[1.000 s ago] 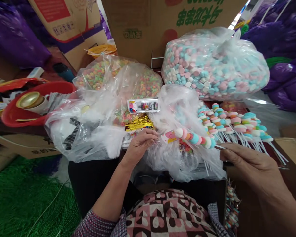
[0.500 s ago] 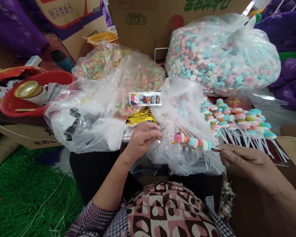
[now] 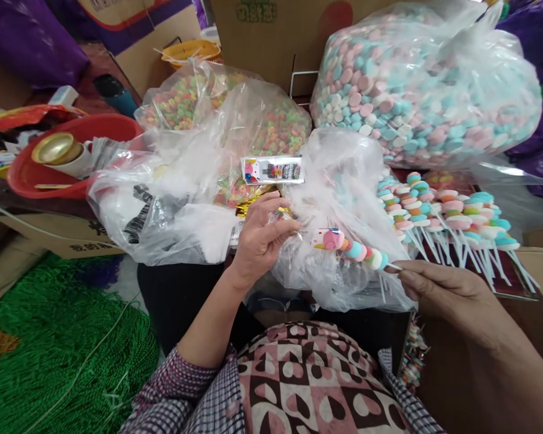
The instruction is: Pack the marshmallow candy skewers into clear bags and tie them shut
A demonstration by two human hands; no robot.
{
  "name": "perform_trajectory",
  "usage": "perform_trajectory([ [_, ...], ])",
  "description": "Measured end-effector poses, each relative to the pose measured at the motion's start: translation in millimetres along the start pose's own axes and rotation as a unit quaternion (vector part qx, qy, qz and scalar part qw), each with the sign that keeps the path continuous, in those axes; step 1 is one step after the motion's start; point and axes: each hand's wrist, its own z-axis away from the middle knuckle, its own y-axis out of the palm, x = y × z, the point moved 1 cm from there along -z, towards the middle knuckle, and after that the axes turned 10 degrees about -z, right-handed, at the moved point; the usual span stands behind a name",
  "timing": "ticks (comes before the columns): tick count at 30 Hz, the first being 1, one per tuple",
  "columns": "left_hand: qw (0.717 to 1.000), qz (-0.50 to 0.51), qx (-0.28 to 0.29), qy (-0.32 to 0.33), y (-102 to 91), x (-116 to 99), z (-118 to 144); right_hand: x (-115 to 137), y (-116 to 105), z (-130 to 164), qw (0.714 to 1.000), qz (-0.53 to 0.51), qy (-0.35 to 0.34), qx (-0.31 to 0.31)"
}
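My right hand [image 3: 452, 298] pinches the white stick of a marshmallow skewer [image 3: 356, 251], threaded with pink, blue, white, orange and green candies and held almost level above my lap. Around its left end is a clear wrapper [image 3: 317, 236] with a printed cartoon; how far it reaches along the candies is hard to see. The wrapper's other end is pinched by my left hand [image 3: 263, 241]. Just behind that hand lie gold twist ties [image 3: 251, 200], partly covered by the fingers. A stack of printed wrappers [image 3: 272, 170] rests on the plastic bags beyond.
Finished-looking skewers [image 3: 455, 211] are heaped at the right, sticks toward me. A large bag of marshmallows [image 3: 416, 96] stands behind them. Bags of ring candies [image 3: 278, 126] sit at centre back. To the left are a red basin [image 3: 31, 175] and green cord [image 3: 72, 337] on the floor.
My left hand has turned, its fingers rising and covering more of the gold ties. The wrapper now lies further over the skewer's left end. The view has shifted slightly.
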Motion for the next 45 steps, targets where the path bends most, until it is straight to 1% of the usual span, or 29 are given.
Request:
perform_trajectory([
  [2,1.0,0.006,0.003,0.002,0.6,0.3,1.1,0.9,2.9,-1.0,0.999,0.02,-0.008,0.037],
  [3,1.0,0.007,0.003,0.003,1.0,0.4,1.7,1.6,4.5,-1.4,0.998,0.026,-0.015,0.046],
  [7,1.0,0.006,0.011,0.016,2.8,-0.6,3.9,3.6,10.1,-1.3,0.998,0.033,-0.051,0.024],
  [10,0.999,0.005,0.009,0.039,4.2,-3.0,5.1,1.9,15.5,0.1,0.996,0.036,-0.061,0.053],
  [13,0.999,-0.003,0.009,0.044,4.9,-6.0,5.2,-2.3,21.8,1.4,0.996,0.017,-0.078,0.05],
  [17,0.999,-0.018,0.013,0.032,5.3,-10.9,3.6,-11.1,33.6,2.8,0.996,-0.038,-0.07,0.05],
  [19,1.0,-0.009,-0.001,0.023,6.3,-14.2,2.0,-15.8,40.0,3.3,0.995,-0.074,-0.064,0.025],
  [21,0.999,0.024,-0.024,-0.018,8.2,-17.5,-0.5,-20.0,46.5,3.6,0.992,-0.109,-0.067,-0.002],
  [22,0.996,0.051,-0.038,-0.06,9.4,-18.9,-2.1,-21.9,49.9,3.5,0.989,-0.127,-0.072,-0.007],
  [23,0.988,0.089,-0.048,-0.114,10.8,-20.3,-4.1,-23.6,53.4,3.2,0.987,-0.144,-0.077,-0.006],
  [24,0.973,0.14,-0.054,-0.174,12.3,-21.6,-6.1,-25.2,56.9,2.6,0.983,-0.162,-0.083,-0.002],
  [25,0.949,0.204,-0.055,-0.234,14.0,-23.3,-8.3,-26.6,60.4,1.8,0.98,-0.179,-0.088,0.002],
  [26,0.916,0.279,-0.046,-0.285,15.8,-25.4,-10.4,-27.9,63.8,0.7,0.977,-0.193,-0.092,0.008],
  [27,0.875,0.358,-0.03,-0.324,17.7,-28.0,-12.4,-28.9,67.2,-0.6,0.974,-0.205,-0.096,0.011],
  [28,0.832,0.432,-0.008,-0.349,19.6,-31.3,-14.2,-29.8,70.7,-2.0,0.972,-0.214,-0.096,0.014],
  [29,0.792,0.493,0.012,-0.36,21.4,-35.0,-15.6,-30.4,74.4,-3.5,0.97,-0.221,-0.096,0.017],
  [30,0.762,0.538,0.029,-0.36,23.1,-38.8,-16.6,-30.7,78.5,-4.9,0.969,-0.227,-0.095,0.02],
  [31,0.743,0.567,0.04,-0.353,24.8,-42.7,-17.1,-30.5,83.0,-6.2,0.968,-0.234,-0.092,0.022],
  [32,0.735,0.583,0.042,-0.345,26.5,-46.3,-17.1,-29.9,88.0,-7.1,0.966,-0.244,-0.088,0.023],
  [34,0.733,0.591,0.03,-0.336,30.3,-52.3,-15.9,-27.0,98.9,-8.1,0.959,-0.27,-0.074,0.029],
  [36,0.729,0.589,0.021,-0.349,34.2,-56.1,-13.6,-22.3,109.2,-8.0,0.952,-0.297,-0.064,0.037],
  [38,0.723,0.587,0.023,-0.365,36.7,-57.1,-11.3,-17.0,116.0,-7.6,0.948,-0.307,-0.064,0.044],
  [40,0.721,0.587,0.024,-0.368,37.5,-55.3,-9.8,-12.8,117.8,-7.4,0.951,-0.298,-0.071,0.051],
  [42,0.725,0.586,0.013,-0.363,37.2,-52.3,-9.1,-10.7,116.6,-7.6,0.958,-0.275,-0.067,0.051],
  [44,0.731,0.579,0.005,-0.362,37.4,-50.6,-7.7,-9.7,115.6,-8.1,0.963,-0.26,-0.057,0.033],
  [45,0.736,0.571,0.009,-0.364,38.0,-50.7,-6.4,-9.1,116.1,-8.2,0.964,-0.26,-0.053,0.019],
])
